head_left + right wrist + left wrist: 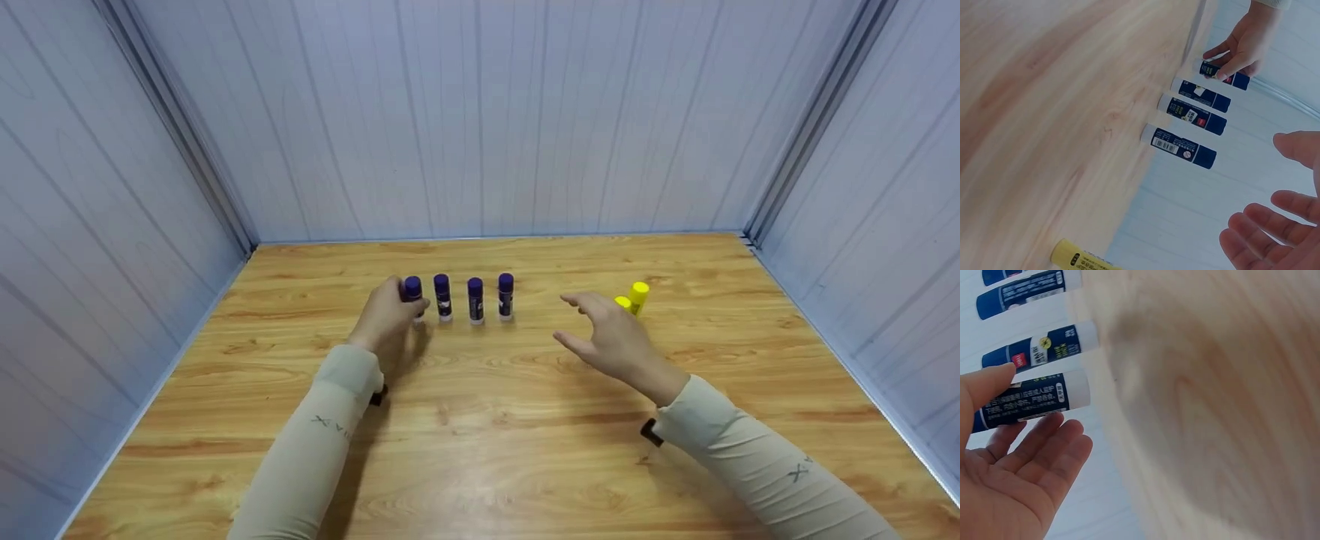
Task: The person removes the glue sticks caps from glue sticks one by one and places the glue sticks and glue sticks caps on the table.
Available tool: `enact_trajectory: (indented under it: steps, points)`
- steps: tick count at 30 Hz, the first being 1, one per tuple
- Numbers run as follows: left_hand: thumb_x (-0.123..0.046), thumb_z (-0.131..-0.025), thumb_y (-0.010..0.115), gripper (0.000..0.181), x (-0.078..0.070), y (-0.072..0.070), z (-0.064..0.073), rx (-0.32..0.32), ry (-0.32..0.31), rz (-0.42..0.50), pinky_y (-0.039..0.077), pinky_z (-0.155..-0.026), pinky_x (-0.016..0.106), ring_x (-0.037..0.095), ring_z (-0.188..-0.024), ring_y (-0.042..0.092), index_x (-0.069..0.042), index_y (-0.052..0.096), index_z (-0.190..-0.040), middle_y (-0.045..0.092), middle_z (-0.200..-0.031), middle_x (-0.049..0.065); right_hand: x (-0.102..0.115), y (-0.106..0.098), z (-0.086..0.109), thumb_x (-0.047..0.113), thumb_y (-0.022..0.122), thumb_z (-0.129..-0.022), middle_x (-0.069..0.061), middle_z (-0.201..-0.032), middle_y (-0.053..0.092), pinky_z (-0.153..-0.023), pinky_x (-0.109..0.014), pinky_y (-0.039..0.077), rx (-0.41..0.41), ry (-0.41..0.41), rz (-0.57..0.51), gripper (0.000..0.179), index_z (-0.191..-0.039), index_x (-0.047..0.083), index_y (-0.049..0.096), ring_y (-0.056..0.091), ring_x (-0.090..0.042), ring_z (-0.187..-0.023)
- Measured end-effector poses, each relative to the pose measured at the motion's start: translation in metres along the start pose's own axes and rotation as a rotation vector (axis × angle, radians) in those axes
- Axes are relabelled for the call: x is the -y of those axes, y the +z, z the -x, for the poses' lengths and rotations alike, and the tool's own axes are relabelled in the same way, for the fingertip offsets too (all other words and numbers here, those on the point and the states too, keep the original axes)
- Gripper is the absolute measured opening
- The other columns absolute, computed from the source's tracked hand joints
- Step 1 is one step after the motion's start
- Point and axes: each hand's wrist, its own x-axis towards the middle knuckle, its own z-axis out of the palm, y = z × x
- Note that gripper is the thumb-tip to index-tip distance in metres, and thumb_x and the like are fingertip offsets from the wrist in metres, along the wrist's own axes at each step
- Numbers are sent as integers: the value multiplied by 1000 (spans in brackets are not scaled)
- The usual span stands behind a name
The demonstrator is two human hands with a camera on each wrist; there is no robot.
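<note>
Several dark blue glue sticks with white bases stand upright in a row. My left hand (387,309) pinches the leftmost glue stick (413,288) between thumb and fingers. In the left wrist view the thumb lies across that stick (1027,402), with the other fingers on its far side. To its right stand a second glue stick (443,298), a third (475,301) and a fourth (505,297). My right hand (616,339) holds nothing, thumb and fingers spread apart. Just beyond it stand two yellow glue sticks, a rear one (639,297) and a front one (623,302) partly hidden by the hand.
The wood-grain table (465,435) is enclosed by a pale panelled back wall (480,120), a left wall (82,225) and a right wall (885,225). Both forearms reach in from the front edge.
</note>
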Motion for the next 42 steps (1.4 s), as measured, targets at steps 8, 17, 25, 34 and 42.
enact_trajectory:
  steps: [8, 17, 25, 34, 42]
  points:
    - [-21, -103, 72, 21, -24, -3, 7, -109, 101, -91, 52, -83, 41, 26, -92, 60, -5, 59, -111, 65, -104, 12, -1, -12, -13, 23, 83, -98, -24, -143, 67, -100, -58, 60, -14, -7, -40, 59, -146, -3, 61, 70, -43, -121]
    - [-14, -98, 75, 19, -58, 13, 22, -177, 330, -212, 59, -79, 43, 28, -85, 68, -5, 60, -105, 71, -98, 13, 7, -26, -30, 21, 84, -97, -25, -145, 66, -103, -59, 58, -23, -33, -80, 60, -147, -3, 61, 68, -44, -123]
    - [-18, -100, 76, 21, -84, 30, 41, -139, 548, -414, 56, -63, 39, 22, -70, 66, -4, 62, -107, 75, -89, 13, 14, -30, -37, 20, 84, -97, -23, -146, 66, -105, -59, 57, -25, -58, -132, 61, -149, -2, 60, 67, -42, -126]
    - [-26, -104, 76, 28, -102, 46, 58, -154, 756, -681, 64, -69, 45, 28, -79, 78, -3, 73, -119, 81, -100, 15, 22, -29, -37, 19, 85, -96, -22, -143, 68, -103, -58, 59, -28, -168, -161, 60, -147, -2, 61, 68, -41, -126]
    - [-31, -101, 80, 33, -107, 58, 68, -246, 910, -826, 67, -76, 41, 26, -91, 79, -6, 79, -123, 82, -104, 11, 29, -26, -33, 18, 85, -97, -20, -141, 70, -101, -56, 60, 31, -260, -169, 56, -145, 0, 63, 70, -38, -122]
